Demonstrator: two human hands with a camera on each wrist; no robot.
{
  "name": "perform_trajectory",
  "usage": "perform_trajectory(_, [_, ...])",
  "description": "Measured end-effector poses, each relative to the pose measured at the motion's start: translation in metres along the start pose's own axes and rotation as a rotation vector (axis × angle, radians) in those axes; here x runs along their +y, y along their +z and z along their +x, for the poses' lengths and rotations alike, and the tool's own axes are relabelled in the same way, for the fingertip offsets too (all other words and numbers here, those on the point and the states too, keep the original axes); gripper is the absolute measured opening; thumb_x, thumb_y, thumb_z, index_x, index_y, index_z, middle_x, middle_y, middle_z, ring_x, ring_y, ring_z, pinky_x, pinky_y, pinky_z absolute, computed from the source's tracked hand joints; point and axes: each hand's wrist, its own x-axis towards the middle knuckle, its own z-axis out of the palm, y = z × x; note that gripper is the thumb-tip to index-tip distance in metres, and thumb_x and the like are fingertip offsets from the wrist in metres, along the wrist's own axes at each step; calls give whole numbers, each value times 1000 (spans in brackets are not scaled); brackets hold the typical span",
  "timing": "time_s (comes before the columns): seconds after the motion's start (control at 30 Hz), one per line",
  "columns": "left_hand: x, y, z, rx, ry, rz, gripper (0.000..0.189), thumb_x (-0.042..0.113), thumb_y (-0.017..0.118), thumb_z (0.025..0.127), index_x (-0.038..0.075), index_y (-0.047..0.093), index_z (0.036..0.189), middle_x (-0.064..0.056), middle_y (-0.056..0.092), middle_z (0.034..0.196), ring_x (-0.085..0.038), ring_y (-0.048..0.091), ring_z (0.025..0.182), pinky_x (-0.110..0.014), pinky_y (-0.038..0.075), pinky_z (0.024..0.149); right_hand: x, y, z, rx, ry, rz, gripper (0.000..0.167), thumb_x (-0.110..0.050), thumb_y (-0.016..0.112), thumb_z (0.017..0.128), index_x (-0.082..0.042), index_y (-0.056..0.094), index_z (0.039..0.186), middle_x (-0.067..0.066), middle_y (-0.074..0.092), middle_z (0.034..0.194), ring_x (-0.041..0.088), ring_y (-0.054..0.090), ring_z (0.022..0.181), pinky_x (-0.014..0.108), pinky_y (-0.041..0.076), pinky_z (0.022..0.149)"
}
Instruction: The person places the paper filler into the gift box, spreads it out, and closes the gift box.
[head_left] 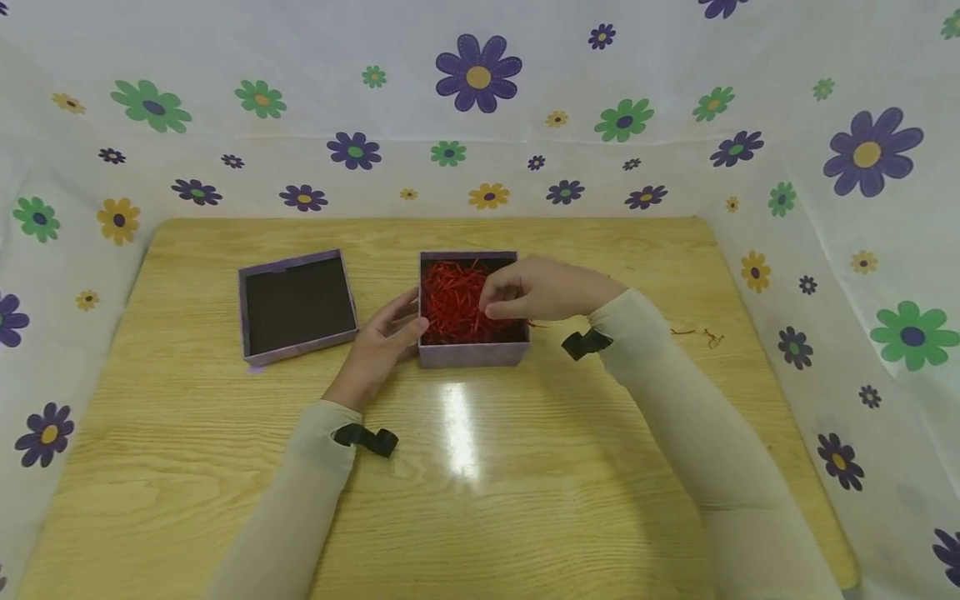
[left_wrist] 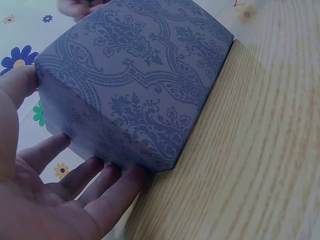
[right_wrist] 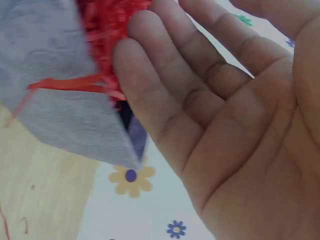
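A purple patterned box [head_left: 474,356] stands uncovered, filled with red shredded paper [head_left: 452,296]. My left hand [head_left: 382,337] is at its left side. Nearly straight fingers rest against that wall, and the thumb touches the front left corner by the rim. Over the right part of the box is my right hand [head_left: 536,289], fingers bent and fingertips down at the red shreds [right_wrist: 107,30]. The thumb tip lies close to the fingertips; I cannot tell whether it pinches any shreds. One red strand [right_wrist: 67,82] hangs over the box's outer wall.
To the left lies the box lid [head_left: 300,308], dark inside facing up. Some loose strands [head_left: 712,337] lie on the wooden table [head_left: 480,525] at right. A flower-printed white sheet [head_left: 420,108] stands behind and along both sides.
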Motion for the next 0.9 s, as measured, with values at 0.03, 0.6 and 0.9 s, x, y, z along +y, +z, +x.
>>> perform_trajectory(0.03, [0,0,0,2,-2,-1,65,37,69,101,31,42,159,-6,42,160,-29,46,142,-50,48,110,2,1,1,-22,5,-11,19,-26,61,107,-14,75,112,1,73,104,17,67,91,36,56,80])
perform_trajectory(0.6, [3,1,-1,-2,-1,-26,65,36,70,101,31,42,160,-6,41,161,-28,44,144,-51,46,111,10,39,60,-176,41,-244,38,-24,66,104,-10,63,139,4,64,138,20,57,132,38,44,114])
perform_trajectory(0.9, [2,1,-1,4,-1,-17,66,37,70,101,30,41,160,-6,41,161,-28,45,144,-49,47,111,1,25,27,-70,-9,-164,36,-21,63,105,-13,65,140,-1,66,135,16,61,123,37,50,106])
